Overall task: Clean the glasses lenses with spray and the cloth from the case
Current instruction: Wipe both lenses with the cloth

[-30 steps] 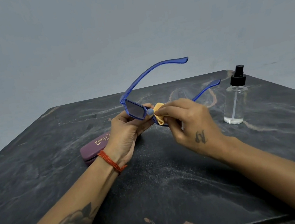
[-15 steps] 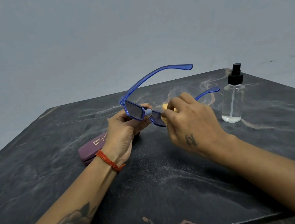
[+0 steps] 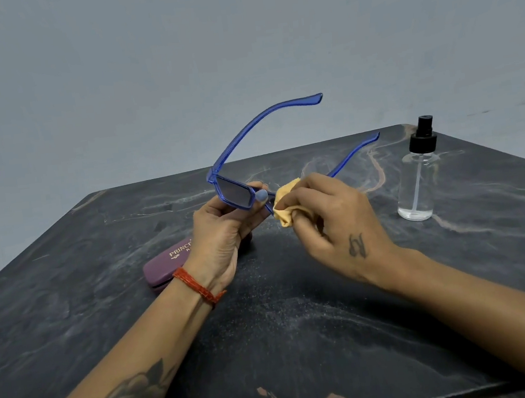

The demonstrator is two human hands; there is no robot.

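Blue-framed glasses (image 3: 234,193) with dark lenses are held above the table, temples open and pointing away from me. My left hand (image 3: 222,232) grips the frame at the bridge, thumb on the front beside the left lens. My right hand (image 3: 332,220) pinches a bunched yellow cloth (image 3: 283,204) around the right lens, which the cloth and fingers hide. A clear spray bottle (image 3: 417,178) with a black pump top stands upright at the right, apart from both hands.
A closed maroon glasses case (image 3: 167,263) with gold lettering lies on the dark marble table (image 3: 287,343) just behind my left wrist. A plain grey wall rises behind the table. The table's front edge runs along the bottom right.
The yellow cloth has come back into view over the right lens after my right hand covered it half a second ago. The glasses stay in my left hand at about the same spot.
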